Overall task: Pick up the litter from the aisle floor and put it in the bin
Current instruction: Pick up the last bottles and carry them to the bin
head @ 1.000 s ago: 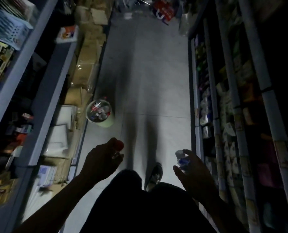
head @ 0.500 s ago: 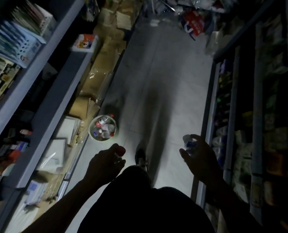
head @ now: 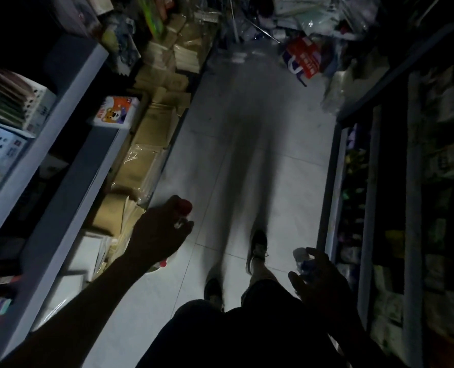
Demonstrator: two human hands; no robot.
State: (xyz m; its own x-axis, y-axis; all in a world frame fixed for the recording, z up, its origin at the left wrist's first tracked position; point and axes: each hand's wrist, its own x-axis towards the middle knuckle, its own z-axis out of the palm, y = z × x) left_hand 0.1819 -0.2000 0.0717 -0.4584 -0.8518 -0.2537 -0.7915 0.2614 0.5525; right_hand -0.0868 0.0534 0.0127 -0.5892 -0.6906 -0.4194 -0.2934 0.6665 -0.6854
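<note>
- Litter is in both hands: a bottle with a red cap (head: 185, 206) in the left hand (head: 158, 235), and a small clear bottle with a blue label (head: 303, 262) in the right hand (head: 317, 280).
- Left fingers are curled round the red-capped bottle; only its cap and a glint of clear plastic show past the knuckles, left of frame centre.
- Right fingers are bent round the clear bottle at the lower right, thumb below it and one fingertip over its top; its pale cap end points to the upper left.
- Beneath the left wrist, a sliver of the bin (head: 164, 264) shows: a pale rim and a red spot, the rest hidden by the arm. The left hand is above it in the picture; whether it is directly over the opening I cannot tell.
- The left forearm runs from the lower left corner up to the hand.
- Two dark shoes (head: 257, 245) stand on the pale tiled aisle floor (head: 286, 181), between the hands, with a long shadow stretching up the frame.
- Grey shelving (head: 61, 144) with books and packets fills the left side; brown wrapped bundles (head: 141, 160) line the floor along its foot.
- A red and white bag (head: 304, 61) lies at the upper right, at the far end of the aisle.
- Dark shelves of goods (head: 395, 208) fill the right edge.
</note>
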